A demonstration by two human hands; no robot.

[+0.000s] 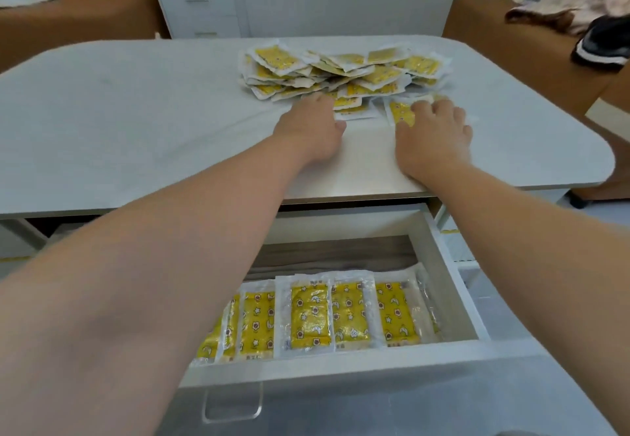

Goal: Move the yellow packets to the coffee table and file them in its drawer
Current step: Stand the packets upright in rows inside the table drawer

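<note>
A heap of yellow packets (344, 69) lies on the white coffee table (136, 111), toward its far side. My left hand (312, 125) reaches to the heap's near edge, its fingertips touching the lowest packets. My right hand (433, 135) lies on a single yellow packet (400, 111) at the heap's near right, thumb and fingers pinching its edge. Below the tabletop the drawer (453, 282) stands pulled out. Several yellow packets (341, 312) stand filed in a row along its front.
Brown sofas stand at the back left (78, 16) and the right (511, 43), the right one with clothes (586, 9) on it. A white drawer cabinet (201, 5) is behind the table. The drawer's back half shows bare wood floor.
</note>
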